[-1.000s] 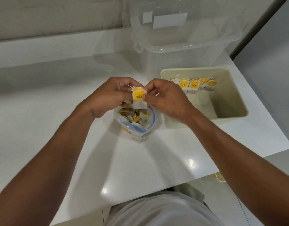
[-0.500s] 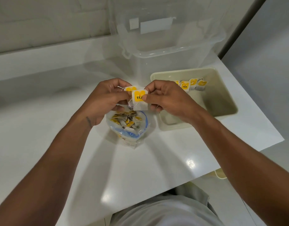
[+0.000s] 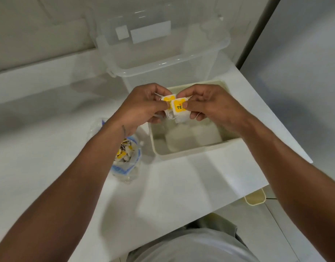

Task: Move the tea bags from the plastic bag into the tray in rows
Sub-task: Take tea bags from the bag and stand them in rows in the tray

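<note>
Both hands are raised over the cream tray [image 3: 191, 152]. My left hand [image 3: 142, 106] pinches one tea bag [image 3: 167, 100] with a yellow tag. My right hand [image 3: 210, 104] pinches a second tea bag [image 3: 179, 107], its yellow "TEA" tag facing me, overlapping the first. White strings hang from both. The plastic bag [image 3: 127, 156], clear with a blue strip, lies on the white counter left of the tray and holds several tea bags. The row of tea bags in the tray is hidden behind my hands.
A large clear storage box [image 3: 163, 59] stands behind the tray against the wall. The white counter [image 3: 49, 148] ends close to the tray's right side. A cream object [image 3: 255, 197] shows below the counter's edge.
Both hands have moved from above the plastic bag to above the tray, carrying the tea bags. Two bags now show apart, one in each hand.
</note>
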{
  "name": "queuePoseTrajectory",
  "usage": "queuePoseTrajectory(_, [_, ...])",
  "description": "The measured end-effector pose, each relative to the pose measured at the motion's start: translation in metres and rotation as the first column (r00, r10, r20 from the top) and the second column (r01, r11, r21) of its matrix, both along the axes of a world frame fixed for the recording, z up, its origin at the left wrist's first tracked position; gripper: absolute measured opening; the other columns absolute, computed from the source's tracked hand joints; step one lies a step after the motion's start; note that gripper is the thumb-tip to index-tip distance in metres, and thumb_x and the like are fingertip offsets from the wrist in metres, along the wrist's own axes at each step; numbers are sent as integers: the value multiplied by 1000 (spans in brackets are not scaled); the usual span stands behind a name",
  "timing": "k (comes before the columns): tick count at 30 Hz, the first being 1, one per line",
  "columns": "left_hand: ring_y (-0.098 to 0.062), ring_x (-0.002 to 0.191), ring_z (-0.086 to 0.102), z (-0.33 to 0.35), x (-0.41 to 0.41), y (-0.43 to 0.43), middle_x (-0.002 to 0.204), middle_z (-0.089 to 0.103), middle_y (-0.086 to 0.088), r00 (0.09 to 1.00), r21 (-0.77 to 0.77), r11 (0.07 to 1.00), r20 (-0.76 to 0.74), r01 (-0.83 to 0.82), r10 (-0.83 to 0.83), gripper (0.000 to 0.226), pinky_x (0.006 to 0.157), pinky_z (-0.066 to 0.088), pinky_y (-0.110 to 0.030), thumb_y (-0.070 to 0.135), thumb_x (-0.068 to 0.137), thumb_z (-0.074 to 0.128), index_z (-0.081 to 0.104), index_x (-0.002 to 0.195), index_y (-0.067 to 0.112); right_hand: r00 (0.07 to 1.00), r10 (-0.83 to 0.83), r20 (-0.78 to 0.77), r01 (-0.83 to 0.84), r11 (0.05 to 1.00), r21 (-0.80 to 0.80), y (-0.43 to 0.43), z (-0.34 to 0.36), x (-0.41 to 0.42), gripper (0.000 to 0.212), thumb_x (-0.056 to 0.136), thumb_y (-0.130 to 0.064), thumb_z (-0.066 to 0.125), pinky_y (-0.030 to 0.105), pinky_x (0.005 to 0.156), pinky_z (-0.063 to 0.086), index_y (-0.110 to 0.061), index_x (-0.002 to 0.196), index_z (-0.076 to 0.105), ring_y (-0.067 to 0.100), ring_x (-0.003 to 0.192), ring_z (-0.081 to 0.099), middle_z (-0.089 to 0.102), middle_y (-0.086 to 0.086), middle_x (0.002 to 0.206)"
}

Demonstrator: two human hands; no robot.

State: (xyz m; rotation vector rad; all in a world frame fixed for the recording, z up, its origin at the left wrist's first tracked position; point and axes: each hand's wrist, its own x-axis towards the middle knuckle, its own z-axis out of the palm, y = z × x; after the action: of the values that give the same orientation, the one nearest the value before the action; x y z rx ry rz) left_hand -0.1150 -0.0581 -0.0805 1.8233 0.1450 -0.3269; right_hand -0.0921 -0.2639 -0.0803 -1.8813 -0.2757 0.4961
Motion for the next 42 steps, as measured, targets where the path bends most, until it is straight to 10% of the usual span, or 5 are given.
queuePoseTrajectory(6, [-11,76,72,-23,34,-39,75,75,7,999,269,963,48,4,-18,16,57,50,-22,12,81,68,72,81,28,996,20,81,5,956,-292,-37,-11,29,10,80,-29,76,26,58,48,-23,86,70,5,64,65,71,-8,72])
queuePoseTrajectory(12, [-15,88,68,-51,60,-75,86,73,15,976,646,763,148,25,-157,9,74,55,-33,28,77,73,75,81,35,931,165,325,137,669,-731,-58,-29,54,8,81,-40,67,28,69,38,-38,89,69,16,91,60,67,-13,94])
queuePoseTrajectory(23, [-19,96,65,-72,80,-101,91,73,14,967,792,610,143,15,-209,11,72,45,-29,31,77,69,64,74,41,778,499,382,260,297,-919,-63,-41,71,18,89,-32,57,35,72,28,-30,102,70,25,102,47,59,-2,102])
queuePoseTrajectory(42, [-36,93,67,-78,90,-113,104,72,-6,882,937,334,241,-103,-405,29,67,36,-34,26,92,53,63,119,29,715,545,438,444,131,-887,-44,-58,79,11,68,-22,69,35,71,39,-21,78,72,29,91,54,59,3,87])
